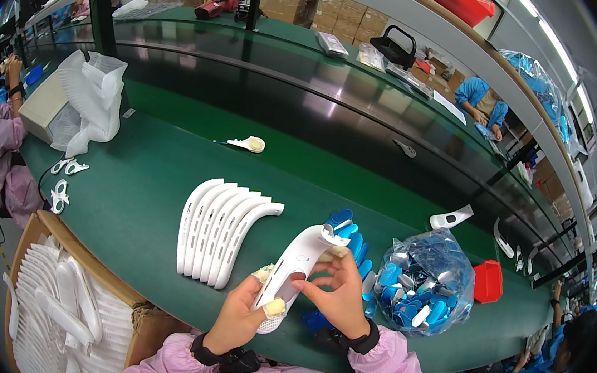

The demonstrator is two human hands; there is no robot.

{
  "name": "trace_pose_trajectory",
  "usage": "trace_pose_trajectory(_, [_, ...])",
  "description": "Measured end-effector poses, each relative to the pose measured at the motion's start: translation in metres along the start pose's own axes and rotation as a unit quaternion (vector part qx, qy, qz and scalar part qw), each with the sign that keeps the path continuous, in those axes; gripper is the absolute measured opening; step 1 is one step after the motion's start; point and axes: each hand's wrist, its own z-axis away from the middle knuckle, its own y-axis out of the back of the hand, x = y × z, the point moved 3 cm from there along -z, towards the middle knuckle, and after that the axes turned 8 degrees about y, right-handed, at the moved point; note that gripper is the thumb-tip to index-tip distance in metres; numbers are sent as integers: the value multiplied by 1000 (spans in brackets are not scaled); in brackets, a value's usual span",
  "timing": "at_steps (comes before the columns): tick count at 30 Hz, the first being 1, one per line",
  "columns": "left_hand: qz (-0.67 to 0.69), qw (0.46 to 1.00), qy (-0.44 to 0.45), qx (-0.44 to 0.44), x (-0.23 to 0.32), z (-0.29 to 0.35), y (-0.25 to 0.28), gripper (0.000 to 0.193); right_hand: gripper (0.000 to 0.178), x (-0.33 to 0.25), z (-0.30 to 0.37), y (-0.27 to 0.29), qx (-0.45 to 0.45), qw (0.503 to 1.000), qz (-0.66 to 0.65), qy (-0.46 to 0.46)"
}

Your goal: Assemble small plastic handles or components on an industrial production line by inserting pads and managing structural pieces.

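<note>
In front of my chest a curved white plastic shell [302,249] with an oval opening and a perforated lower end is held tilted. My left hand [237,316] grips its lower part, with pale yellow covers on the fingertips. At the shell's upper right side is my right hand [344,296], its thumb at the oval opening and its covered fingers round the edge. Left of the shell, several matching white curved shells [216,232] lie side by side on the green table [136,192]. Blue and silver oval pieces [356,244] lie just beyond my right hand.
A clear bag [464,274] of blue and silver pieces stands at right, beside a red bin [488,282]. An open cardboard box [146,316] of white shells sits lower left. Past the table's edge runs a dark conveyor [286,92] carrying white parts. Co-workers sit left, right and across.
</note>
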Motion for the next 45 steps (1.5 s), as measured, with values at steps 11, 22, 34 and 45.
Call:
trace_pose_trajectory(11, [-52, 998, -34, 15, -7, -2, -6, 52, 50, 19, 0, 6, -54, 996, -24, -71])
trace_pose_trajectory(22, [-491, 824, -206, 194, 28, -9, 35, 41, 27, 54, -36, 44, -89, 956, -148, -238])
trace_pose_trajectory(34, [-544, 799, -190, 169, 25, -8, 33, 30, 72, 112, -105, 104, -115, 861, 487, 92])
trace_pose_trajectory(45, [-544, 800, -192, 167, 26, -6, 32, 28, 75, 92, -103, 84, -198, 765, 608, 76])
